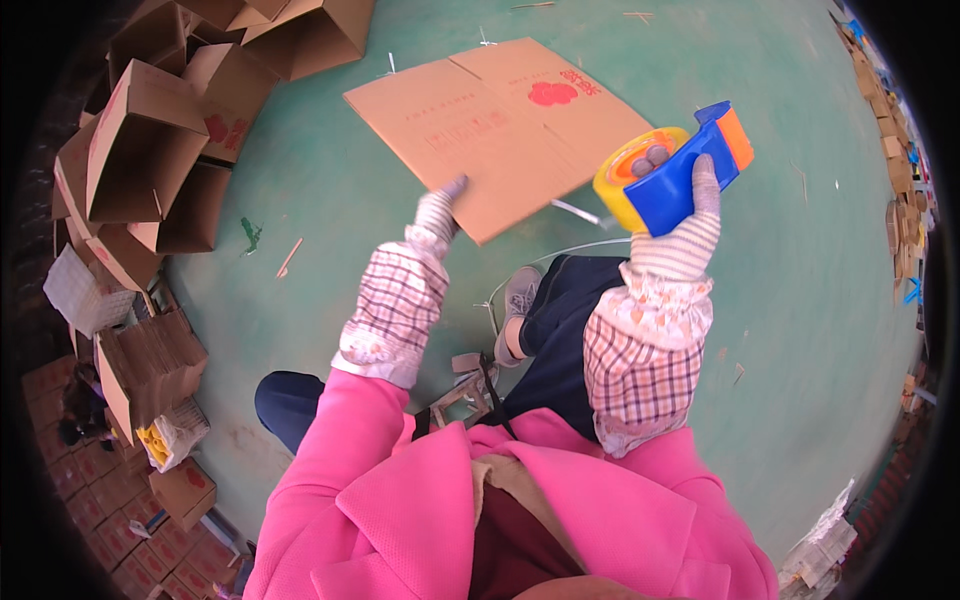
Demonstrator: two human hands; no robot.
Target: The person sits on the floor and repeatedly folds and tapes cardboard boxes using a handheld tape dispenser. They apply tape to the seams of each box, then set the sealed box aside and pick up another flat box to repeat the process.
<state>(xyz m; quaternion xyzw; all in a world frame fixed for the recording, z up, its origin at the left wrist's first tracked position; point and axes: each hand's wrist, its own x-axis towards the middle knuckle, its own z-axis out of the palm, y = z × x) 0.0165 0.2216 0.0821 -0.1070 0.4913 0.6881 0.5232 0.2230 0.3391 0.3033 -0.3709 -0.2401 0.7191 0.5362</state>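
My left hand (440, 210), in a striped glove, grips the near corner of a flat, folded cardboard box (490, 130), thumb on top. The brown box is tilted in front of me and carries red print with a fruit picture. In my right hand (685, 225), also gloved, is a blue tape dispenser (665, 195) with an orange end and a roll of yellowish tape. It is held up just right of the box's right corner; whether the two touch I cannot tell. Checked sleeve covers wrap both forearms.
Open cardboard boxes (150, 130) are heaped at the left. Below them stand a stack of flat cardboard (155, 365) and a white bag (175, 435) with yellow things inside. White strapping strips (580, 213) lie on the green floor (800, 300). More cartons line the far right.
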